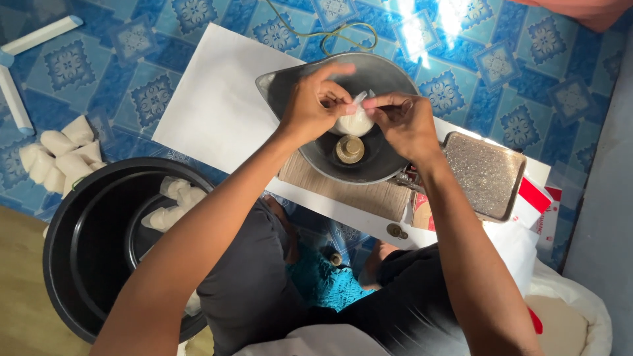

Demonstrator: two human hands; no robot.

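Both my hands meet over a grey metal scale pan (395,79). My left hand (315,105) and my right hand (401,120) pinch the clear top of a small plastic bag of white powder (355,122), held between them just above the pan. Below the bag, inside the pan, stands a small brass weight (350,149). The pan rests on a ribbed tan base (349,191) on a white board (224,99).
A large black bucket (79,257) at lower left holds several filled white bags (173,204); more such bags (59,155) lie on the blue patterned floor. A flat metal tray (484,173) sits to the right. White tubes (39,36) lie at top left.
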